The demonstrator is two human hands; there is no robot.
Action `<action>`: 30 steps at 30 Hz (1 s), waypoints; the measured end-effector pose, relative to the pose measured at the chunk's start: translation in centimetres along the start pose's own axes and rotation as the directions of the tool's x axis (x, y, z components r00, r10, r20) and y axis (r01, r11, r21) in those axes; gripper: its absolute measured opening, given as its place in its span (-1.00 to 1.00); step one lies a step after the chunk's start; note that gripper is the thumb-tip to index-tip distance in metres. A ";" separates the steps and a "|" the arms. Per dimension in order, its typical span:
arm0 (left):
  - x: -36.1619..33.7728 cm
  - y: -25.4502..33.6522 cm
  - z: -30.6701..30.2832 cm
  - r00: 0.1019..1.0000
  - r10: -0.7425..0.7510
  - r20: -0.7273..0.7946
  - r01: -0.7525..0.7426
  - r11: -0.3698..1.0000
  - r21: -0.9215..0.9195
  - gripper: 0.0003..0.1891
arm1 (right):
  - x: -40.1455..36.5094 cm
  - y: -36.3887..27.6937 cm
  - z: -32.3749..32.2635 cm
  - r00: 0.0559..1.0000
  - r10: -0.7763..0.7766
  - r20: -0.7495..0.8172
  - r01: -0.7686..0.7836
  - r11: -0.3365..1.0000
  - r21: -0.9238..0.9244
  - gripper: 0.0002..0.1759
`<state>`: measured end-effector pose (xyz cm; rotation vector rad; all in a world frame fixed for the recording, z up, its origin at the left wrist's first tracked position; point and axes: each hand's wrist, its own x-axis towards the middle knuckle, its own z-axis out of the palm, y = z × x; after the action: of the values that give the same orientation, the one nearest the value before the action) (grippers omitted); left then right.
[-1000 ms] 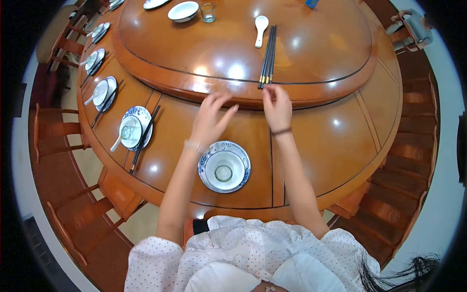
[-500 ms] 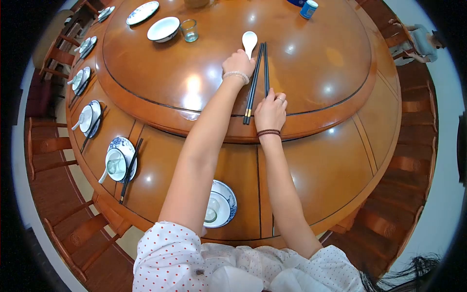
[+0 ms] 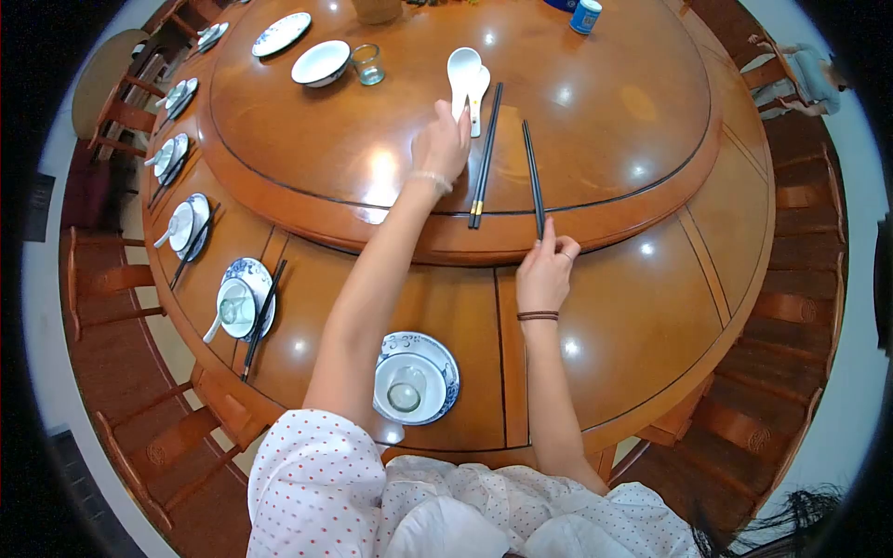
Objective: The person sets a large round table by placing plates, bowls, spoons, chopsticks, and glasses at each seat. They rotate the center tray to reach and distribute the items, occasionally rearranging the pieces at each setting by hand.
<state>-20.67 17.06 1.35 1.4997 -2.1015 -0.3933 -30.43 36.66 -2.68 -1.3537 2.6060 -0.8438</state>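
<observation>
My left hand (image 3: 442, 144) is closed on the handle of a white soup spoon (image 3: 463, 70), held over the wooden turntable (image 3: 614, 121). A second white spoon (image 3: 477, 110) lies on the turntable just behind it, partly covered. My right hand (image 3: 547, 270) pinches the lower end of a pair of black chopsticks (image 3: 533, 172) at the turntable's near rim. Between the two hands lies another pair of black chopsticks (image 3: 486, 158) with gold bands. Nearest my body is a blue-and-white plate (image 3: 453, 381) with a bowl (image 3: 431, 402) on it and a glass (image 3: 405, 395) inside.
On the turntable are a white bowl (image 3: 321, 63), a glass (image 3: 368, 67), an oval plate (image 3: 281, 34) and a blue can (image 3: 585, 17). Several place settings line the left edge, one with black chopsticks (image 3: 263, 321). Wooden chairs (image 3: 153, 446) surround the table. Another person (image 3: 809, 84) is at right.
My left hand has lifted a spoon slightly left, uncovering the second spoon. My right hand has drawn its chopsticks toward me and right, away from the other pair.
</observation>
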 end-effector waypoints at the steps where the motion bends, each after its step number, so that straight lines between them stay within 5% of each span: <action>1: -2.3 0.1 -1.4 0.997 0.020 -0.072 -0.026 0.997 -0.071 -0.69 | -0.5 -0.1 -0.8 0.997 0.064 0.047 -0.064 0.998 -0.004 -0.60; 3: -8.3 -0.6 -4.0 0.966 0.085 -0.243 -0.143 0.963 -0.230 -0.78 | -1.4 0.2 -1.8 0.971 0.172 0.163 -0.182 0.982 0.049 -0.61; 5: -15.9 -0.8 -8.1 0.990 -0.014 -0.137 -0.032 0.944 -0.329 -0.82 | -2.8 2.4 -1.4 0.999 -0.006 0.039 -0.003 0.979 0.206 -0.61; 7: -24.2 -2.1 -11.1 0.993 -0.115 -0.018 0.104 0.946 -0.307 -0.83 | -4.8 4.1 -2.1 0.996 -0.049 0.072 0.012 0.900 0.436 -0.61; 9: -31.7 -2.8 -12.8 0.984 -0.179 -0.028 0.167 0.955 -0.246 -0.82 | -8.0 4.2 -4.2 0.993 -0.005 0.115 -0.066 0.793 0.606 -0.61; 10: -34.6 -2.5 -13.6 0.966 -0.257 0.008 0.249 0.928 -0.276 -0.81 | -10.1 4.3 -5.3 0.962 0.062 0.266 -0.226 0.726 0.649 -0.60; 12: -38.7 -2.2 -14.7 0.945 -0.323 0.055 0.324 0.896 -0.303 -0.80 | -15.2 6.1 -5.0 0.965 0.033 0.261 -0.201 0.729 0.654 -0.61; 13: -40.1 -2.1 -14.9 0.927 -0.361 0.099 0.374 0.899 -0.227 -0.78 | -17.4 5.8 -5.4 0.988 -0.102 0.112 0.012 0.790 0.613 -0.65; 15: -41.5 -2.1 -14.9 0.907 -0.398 0.140 0.416 0.896 -0.152 -0.77 | -22.1 6.0 -6.7 0.839 0.044 0.542 -0.468 0.568 0.677 -0.76; 16: -41.8 -2.2 -14.9 0.903 -0.397 0.164 0.417 0.902 -0.110 -0.76 | -23.2 5.0 -8.0 0.788 0.001 0.616 -0.506 0.571 0.646 -0.78; 17: -41.9 -2.3 -14.8 0.899 -0.397 0.186 0.415 0.907 -0.067 -0.75 | -24.7 5.4 -7.5 0.696 -0.043 0.717 -0.653 0.377 0.657 -0.81; 19: -42.2 -2.9 -14.2 0.921 -0.348 0.175 0.361 0.931 -0.050 -0.75 | -26.7 5.5 -6.8 0.577 -0.101 0.811 -0.783 0.213 0.584 -0.83; 21: -42.6 -3.4 -13.7 0.938 -0.294 0.182 0.300 0.954 -0.004 -0.74 | -28.1 5.3 -6.1 0.517 -0.125 0.847 -0.819 0.215 0.532 -0.83; 30: -43.4 -4.4 -12.6 0.928 -0.287 0.239 0.279 0.958 0.068 -0.74 | -29.4 3.7 -2.2 0.547 -0.274 0.791 -0.649 0.458 0.608 -0.84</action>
<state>0.70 57.07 -1.24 1.8648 -2.0834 -0.6875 -16.10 62.15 -7.70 -0.7028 1.1516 -0.9434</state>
